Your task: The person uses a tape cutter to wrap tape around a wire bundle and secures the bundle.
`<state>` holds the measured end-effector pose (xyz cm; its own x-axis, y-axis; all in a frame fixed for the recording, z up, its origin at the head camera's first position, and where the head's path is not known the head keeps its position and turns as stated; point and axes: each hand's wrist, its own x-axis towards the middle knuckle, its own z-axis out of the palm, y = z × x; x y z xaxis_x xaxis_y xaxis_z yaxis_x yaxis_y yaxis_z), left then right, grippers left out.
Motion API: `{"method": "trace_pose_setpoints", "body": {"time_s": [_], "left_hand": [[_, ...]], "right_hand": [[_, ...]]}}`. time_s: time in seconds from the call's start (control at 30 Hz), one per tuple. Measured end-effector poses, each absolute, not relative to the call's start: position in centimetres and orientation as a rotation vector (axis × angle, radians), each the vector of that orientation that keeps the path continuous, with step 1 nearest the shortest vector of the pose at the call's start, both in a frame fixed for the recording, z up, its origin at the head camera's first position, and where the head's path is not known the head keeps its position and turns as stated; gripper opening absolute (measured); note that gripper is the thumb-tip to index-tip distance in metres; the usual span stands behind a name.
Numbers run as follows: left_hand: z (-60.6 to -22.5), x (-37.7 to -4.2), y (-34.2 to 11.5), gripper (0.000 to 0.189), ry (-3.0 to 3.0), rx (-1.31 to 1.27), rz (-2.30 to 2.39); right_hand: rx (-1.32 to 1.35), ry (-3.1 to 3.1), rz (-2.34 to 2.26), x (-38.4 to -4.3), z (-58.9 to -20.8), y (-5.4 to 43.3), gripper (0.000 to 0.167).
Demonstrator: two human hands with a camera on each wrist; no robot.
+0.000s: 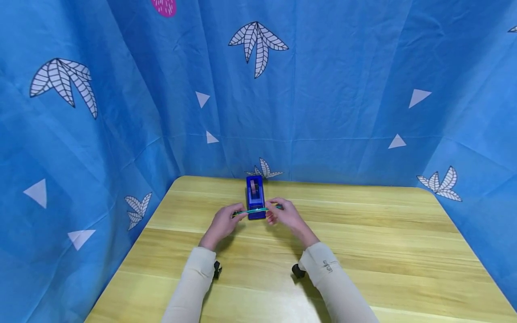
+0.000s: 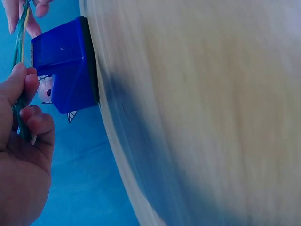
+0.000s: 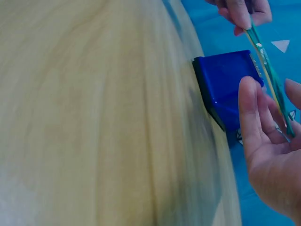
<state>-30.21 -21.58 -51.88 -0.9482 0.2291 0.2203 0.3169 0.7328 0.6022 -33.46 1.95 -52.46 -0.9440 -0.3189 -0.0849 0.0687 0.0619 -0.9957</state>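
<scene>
A slim bundle of green and yellow strands (image 1: 257, 210) stretches between both hands, over the front end of a blue tape dispenser (image 1: 255, 197). My left hand (image 1: 224, 220) pinches one end of it between thumb and fingers, as the left wrist view shows close up. At the other end is my right hand (image 1: 285, 213), its thumb and straight index finger apart on either side of the bundle (image 3: 266, 66). White glints show along the strands there. On the dispenser sits a pale tape roll (image 1: 253, 186), partly inside the blue body (image 2: 66, 52).
The dispenser stands near the far edge of a light wooden table (image 1: 363, 233). Behind and beside the table hangs a blue curtain (image 1: 331, 89) with white leaf and triangle prints. Black wrist cameras (image 1: 298, 271) sit below the sleeves (image 1: 335, 278).
</scene>
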Motion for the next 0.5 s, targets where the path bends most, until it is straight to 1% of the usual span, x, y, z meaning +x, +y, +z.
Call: {"method": "trace_pose_setpoints", "body": {"time_s": [0.13,0.3,0.43,0.5], "left_hand": [[-51.72,-30.26,-21.57,0.013,-2.794,-0.468,-0.883],[-51.46,-30.04,-21.39,0.014,-2.800,-0.481,-0.835],[-51.40,-29.74,-21.38,0.008,-2.842,-0.440,-0.830],[-51.36,-29.70,-21.37,0.010,-2.864,-0.408,-0.842]], "right_hand": [[-0.206,1.987,-1.971,-33.64,-52.46,1.90,0.028],[-0.226,1.969,-1.974,-33.64,-52.78,1.91,0.025],[-0.222,1.954,-2.009,-33.74,-53.11,1.84,0.022],[-0.227,1.967,-2.027,-33.79,-53.11,1.79,0.021]]}}
